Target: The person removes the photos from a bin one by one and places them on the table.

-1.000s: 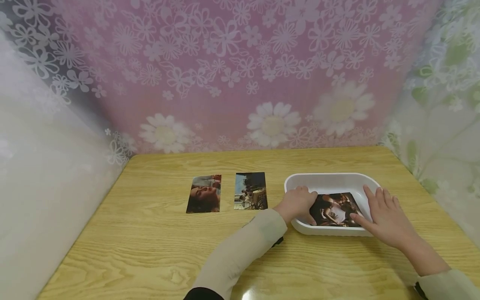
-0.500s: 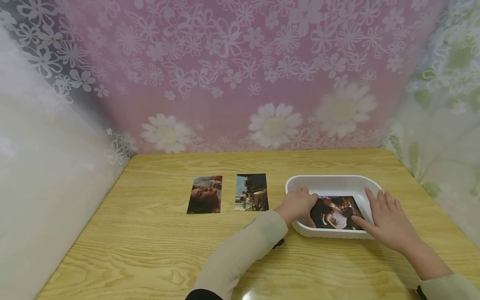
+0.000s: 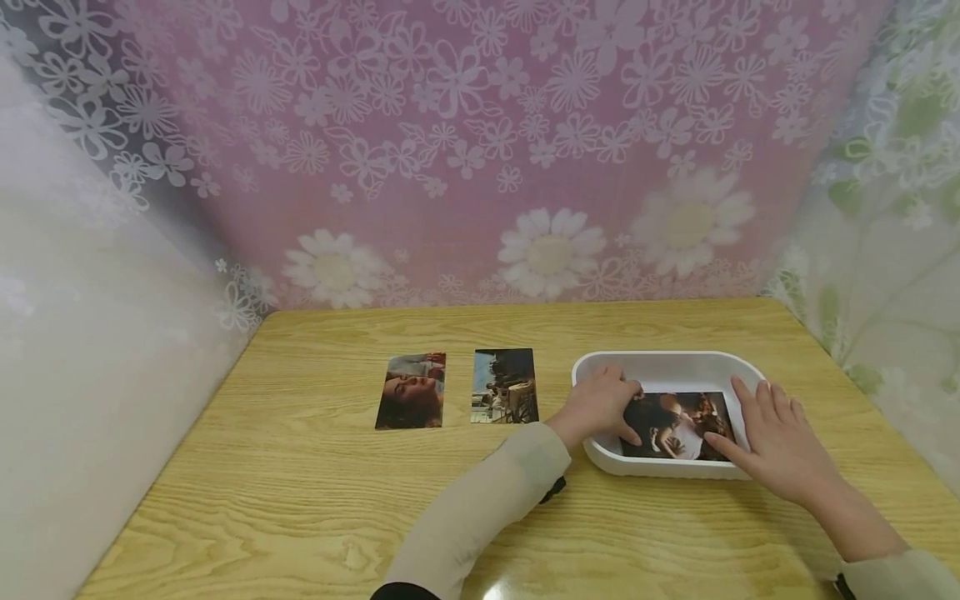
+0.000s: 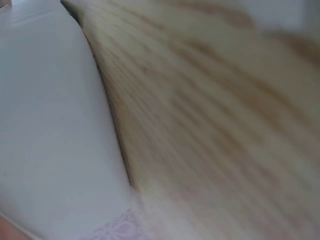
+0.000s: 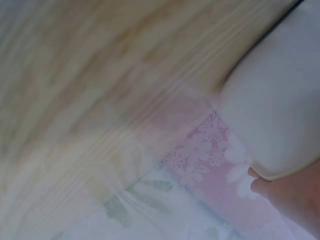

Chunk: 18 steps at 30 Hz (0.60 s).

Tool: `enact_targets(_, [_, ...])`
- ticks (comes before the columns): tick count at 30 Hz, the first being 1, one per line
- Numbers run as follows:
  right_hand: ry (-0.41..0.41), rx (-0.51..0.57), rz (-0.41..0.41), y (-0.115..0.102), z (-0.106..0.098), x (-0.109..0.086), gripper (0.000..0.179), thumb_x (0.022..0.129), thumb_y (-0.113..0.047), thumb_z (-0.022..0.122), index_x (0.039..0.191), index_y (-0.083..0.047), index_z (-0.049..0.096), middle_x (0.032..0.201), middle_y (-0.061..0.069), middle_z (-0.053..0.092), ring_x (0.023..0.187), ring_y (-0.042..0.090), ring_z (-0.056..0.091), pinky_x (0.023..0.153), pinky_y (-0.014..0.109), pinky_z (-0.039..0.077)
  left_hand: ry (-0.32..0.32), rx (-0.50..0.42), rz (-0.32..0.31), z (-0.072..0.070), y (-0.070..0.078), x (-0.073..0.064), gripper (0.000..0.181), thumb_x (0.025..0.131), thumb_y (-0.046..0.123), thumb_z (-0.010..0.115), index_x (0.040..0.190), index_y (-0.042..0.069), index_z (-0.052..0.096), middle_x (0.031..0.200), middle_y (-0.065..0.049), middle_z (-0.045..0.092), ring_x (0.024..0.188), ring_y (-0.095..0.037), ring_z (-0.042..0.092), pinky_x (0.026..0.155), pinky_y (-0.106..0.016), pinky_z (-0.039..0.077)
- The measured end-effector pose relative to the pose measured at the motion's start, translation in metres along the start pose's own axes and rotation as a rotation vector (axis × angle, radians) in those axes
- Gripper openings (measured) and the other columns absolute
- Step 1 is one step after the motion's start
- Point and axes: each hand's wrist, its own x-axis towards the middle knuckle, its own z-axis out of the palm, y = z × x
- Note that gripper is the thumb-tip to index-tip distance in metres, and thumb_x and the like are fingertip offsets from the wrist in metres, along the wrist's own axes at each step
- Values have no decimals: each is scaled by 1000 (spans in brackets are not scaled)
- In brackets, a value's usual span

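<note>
Dark photo [image 3: 677,426] – flat, inside white tray [image 3: 663,364], both hands touching

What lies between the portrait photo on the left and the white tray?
A second photo, an outdoor scene, lies flat on the wooden table between the portrait photo and the white plastic tray; head view.

Long pale beige sleeves [image 3: 480,500] are worn on both arms; a dark cuff strap is seen at each wrist.
</note>
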Motion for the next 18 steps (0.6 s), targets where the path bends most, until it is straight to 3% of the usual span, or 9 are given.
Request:
enact_targets(8, [6,5,1,-1,0,0,89,87,-45,50,140,2,-2,127,48,11,121,53,-3,95,56,-9,9,-85,16,-2,-1,0,48,72,47,68,116,32,54,98,11,46,87,-2,46,69,-20,40])
enact_targets(14, [10,12,-1,0,0,0,88,87,-44,50,140,2,-2,126,48,11,121,53,-4,96,55,-10,29,-96,5,-1,-2,0,44,74,42,67,115,34,52,97,10,46,85,-3,46,64,-20,40])
enact_targets(18, [13,11,-1,0,1,-1,88,87,-44,50,140,2,-2,127,48,11,122,53,-4,96,55,-11,41,-112,39,-3,-2,0,43,75,39,67,115,34,51,103,13,51,93,-2,47,70,-22,40])
